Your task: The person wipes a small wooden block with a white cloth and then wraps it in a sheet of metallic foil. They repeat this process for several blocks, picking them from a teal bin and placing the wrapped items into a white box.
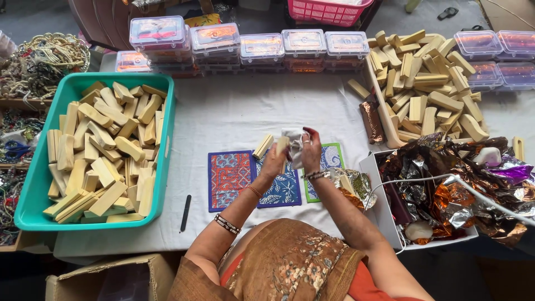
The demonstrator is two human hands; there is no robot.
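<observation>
A small pale cloth pouch [293, 146] was held above the middle of the white-covered table [234, 111], pinched at its upper edge by the right hand [310, 149], whose fingers were closed on the fabric, apparently so that its mouth stayed open. The left hand [274, 161] was closed around a pale wooden block [282, 146], its end touching the pouch's opening. A second block [263, 145] lay just beside the left hand, on the edge of a red patterned mat [228, 178]; a blue patterned mat [281, 189] and a green-bordered mat [330, 159] lay beneath the hands, probably serving as a work surface. To the person's left, a teal tray [33, 184] held many similar blocks, and a dark pen-like stick [185, 213] lay just beside it. To the right, a further heap of blocks [429, 89] sat in a shallow tray, near a white box of crumpled foil wrappers [446, 189], both within arm's reach. Lidded clear plastic boxes [262, 47] were ranged along the far edge, well apart from the hands
</observation>
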